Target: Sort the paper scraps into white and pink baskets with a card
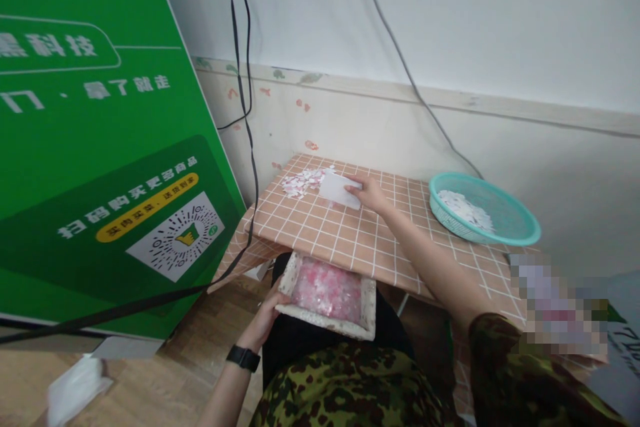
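My right hand (371, 195) is closed on a flat white card (336, 189), tilted over the checked tablecloth. Just left of the card lies a loose pile of small white and pinkish pieces (301, 182). A few pinkish bits show at the card's lower edge. My left hand (269, 315) grips the left side of a white foam box (370, 310) at the table's front edge, above my lap. Inside the box are many small pink and white pieces (327, 290), seemingly in clear wrapping. The fingers under the box are hidden.
A turquoise plastic basket (515, 217) holding white strips (465, 210) stands on the right of the table (360, 233). A large green panel (100, 147) rises at left, with a black strap (253, 180) hanging before it. A white bag (77, 390) lies on the floor.
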A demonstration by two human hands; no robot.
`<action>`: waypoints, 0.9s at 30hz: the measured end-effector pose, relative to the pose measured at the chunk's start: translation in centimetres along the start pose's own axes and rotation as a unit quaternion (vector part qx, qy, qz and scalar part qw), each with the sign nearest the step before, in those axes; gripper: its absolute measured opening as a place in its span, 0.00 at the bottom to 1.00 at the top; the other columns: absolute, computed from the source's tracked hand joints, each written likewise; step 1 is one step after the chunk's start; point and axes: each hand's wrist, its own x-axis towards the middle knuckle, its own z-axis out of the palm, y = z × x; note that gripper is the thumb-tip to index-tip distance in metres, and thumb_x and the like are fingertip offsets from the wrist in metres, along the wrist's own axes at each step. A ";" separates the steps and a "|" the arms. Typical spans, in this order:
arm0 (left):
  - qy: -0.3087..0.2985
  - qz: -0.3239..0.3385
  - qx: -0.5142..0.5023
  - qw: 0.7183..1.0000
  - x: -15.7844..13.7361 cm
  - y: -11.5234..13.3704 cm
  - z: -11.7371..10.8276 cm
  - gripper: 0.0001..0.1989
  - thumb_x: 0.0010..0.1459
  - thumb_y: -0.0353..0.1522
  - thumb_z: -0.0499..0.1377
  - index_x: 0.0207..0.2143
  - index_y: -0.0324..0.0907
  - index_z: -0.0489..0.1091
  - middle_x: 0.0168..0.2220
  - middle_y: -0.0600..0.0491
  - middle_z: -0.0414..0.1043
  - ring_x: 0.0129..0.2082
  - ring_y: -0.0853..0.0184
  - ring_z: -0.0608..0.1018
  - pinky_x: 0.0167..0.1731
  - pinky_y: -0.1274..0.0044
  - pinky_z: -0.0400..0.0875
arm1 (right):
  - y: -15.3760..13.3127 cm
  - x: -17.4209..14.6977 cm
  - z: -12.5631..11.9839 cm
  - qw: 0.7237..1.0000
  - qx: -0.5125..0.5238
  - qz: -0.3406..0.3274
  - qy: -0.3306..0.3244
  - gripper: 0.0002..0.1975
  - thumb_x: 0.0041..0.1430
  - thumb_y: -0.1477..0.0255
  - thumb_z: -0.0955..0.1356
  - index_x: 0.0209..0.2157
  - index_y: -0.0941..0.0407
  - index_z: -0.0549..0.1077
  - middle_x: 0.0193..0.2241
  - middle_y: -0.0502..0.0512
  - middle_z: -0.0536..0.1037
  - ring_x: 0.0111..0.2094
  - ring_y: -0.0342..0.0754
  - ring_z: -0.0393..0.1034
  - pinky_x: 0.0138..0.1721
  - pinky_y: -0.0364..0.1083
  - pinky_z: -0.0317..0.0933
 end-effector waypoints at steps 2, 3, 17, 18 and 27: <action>0.009 -0.006 0.002 1.000 0.0 -0.1 -0.2 0.29 0.44 0.29 0.58 0.52 0.42 0.69 0.42 0.50 0.78 0.44 0.52 0.75 0.43 0.67 0.65 | 0.1 -0.2 0.0 1.000 0.011 0.003 -0.016 0.20 0.55 0.70 0.68 0.50 0.56 0.74 0.50 0.60 0.74 0.49 0.55 0.70 0.51 0.53 0.62; 0.011 -0.007 0.005 1.000 0.1 -0.2 -0.3 0.29 0.44 0.29 0.58 0.52 0.42 0.69 0.43 0.50 0.78 0.45 0.53 0.75 0.44 0.67 0.65 | 0.1 -0.3 -0.1 0.999 0.019 0.008 -0.025 0.20 0.54 0.70 0.69 0.49 0.56 0.74 0.50 0.60 0.74 0.49 0.55 0.70 0.51 0.54 0.62; 0.016 -0.010 0.010 1.000 -0.2 0.3 0.5 0.29 0.45 0.28 0.56 0.54 0.41 0.68 0.45 0.50 0.77 0.43 0.53 0.75 0.44 0.67 0.64 | 1.0 -0.2 -1.1 0.999 0.042 0.000 -0.012 0.20 0.55 0.68 0.68 0.50 0.59 0.74 0.48 0.62 0.75 0.48 0.55 0.71 0.49 0.54 0.63; 0.021 -0.008 0.010 1.000 -0.3 0.4 0.6 0.29 0.45 0.29 0.56 0.54 0.41 0.68 0.45 0.49 0.77 0.43 0.53 0.75 0.44 0.67 0.64 | 0.9 -0.3 -1.0 0.999 0.039 0.001 -0.019 0.20 0.55 0.68 0.68 0.49 0.59 0.74 0.48 0.62 0.75 0.48 0.55 0.71 0.49 0.54 0.63; -0.001 0.017 -0.004 1.000 0.2 -0.3 -0.2 0.32 0.45 0.27 0.57 0.56 0.44 0.66 0.51 0.51 0.74 0.50 0.53 0.72 0.49 0.68 0.62 | -0.2 -1.4 -2.1 0.992 0.044 0.010 -0.120 0.19 0.54 0.67 0.70 0.48 0.54 0.75 0.45 0.57 0.78 0.42 0.55 0.73 0.42 0.54 0.68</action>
